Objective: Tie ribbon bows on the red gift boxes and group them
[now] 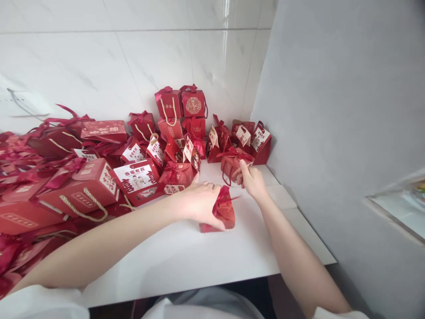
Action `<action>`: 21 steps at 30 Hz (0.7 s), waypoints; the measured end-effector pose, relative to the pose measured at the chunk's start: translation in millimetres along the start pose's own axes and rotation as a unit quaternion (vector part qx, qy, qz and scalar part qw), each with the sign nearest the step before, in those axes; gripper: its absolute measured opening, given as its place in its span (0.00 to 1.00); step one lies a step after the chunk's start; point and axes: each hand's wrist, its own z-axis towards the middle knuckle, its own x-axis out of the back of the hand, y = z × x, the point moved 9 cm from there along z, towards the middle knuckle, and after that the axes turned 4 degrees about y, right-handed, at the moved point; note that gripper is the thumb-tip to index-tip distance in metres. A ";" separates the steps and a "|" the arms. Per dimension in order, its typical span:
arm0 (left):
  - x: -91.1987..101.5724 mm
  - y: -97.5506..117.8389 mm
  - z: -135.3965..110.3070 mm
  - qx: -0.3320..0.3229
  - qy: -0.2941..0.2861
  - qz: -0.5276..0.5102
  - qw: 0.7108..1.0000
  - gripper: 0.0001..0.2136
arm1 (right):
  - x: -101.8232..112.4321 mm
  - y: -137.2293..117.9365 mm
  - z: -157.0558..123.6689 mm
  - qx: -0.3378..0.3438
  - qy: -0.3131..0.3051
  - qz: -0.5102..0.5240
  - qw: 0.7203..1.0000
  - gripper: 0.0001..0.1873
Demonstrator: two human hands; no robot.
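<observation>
On white worktop (159,274): small red box (227,213), clasped by left grip (202,201); right grip (253,180) at corded box (229,165), hold cannot be told. White label (137,177), probably 吾家有喜; gift boxes (79,186) crowd left side.

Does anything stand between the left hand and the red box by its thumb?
Nothing visible does: the left hand directly touches the little red box. The right hand is at a ribboned box behind it.

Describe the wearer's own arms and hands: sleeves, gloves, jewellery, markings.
Left hand and right hand are ungloved; both forearms are bare. White sleeves end around the elbows. A thin ring seems to sit on a left finger. No watch, bracelet, cable or marking visible.
</observation>
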 end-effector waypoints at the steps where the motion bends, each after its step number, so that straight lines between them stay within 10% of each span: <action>1: 0.9 4.3 -3.6 -0.026 -0.039 -0.005 0.999 0.34 | -1.3 -0.6 -0.4 0.003 -0.003 0.002 1.000 0.42; 4: 23.8 10.6 -16.0 -0.056 -0.098 -0.053 0.992 0.40 | -4.5 -2.2 -2.3 0.011 -0.012 0.003 1.000 0.40; 9: 78.6 1.2 -25.8 0.029 0.050 -0.093 0.994 0.38 | -8.6 -0.6 -4.8 0.005 -0.025 -0.002 1.000 0.41; 16: 5.0 -3.9 -35.2 0.014 -0.042 0.049 0.998 0.50 | -12.9 -5.4 -9.3 0.031 -0.037 -0.091 0.995 0.37; 21: 17.3 -3.6 -54.9 -0.079 -0.114 -0.119 0.983 0.40 | -20.4 -8.0 -15.2 0.057 -0.058 -0.136 0.987 0.34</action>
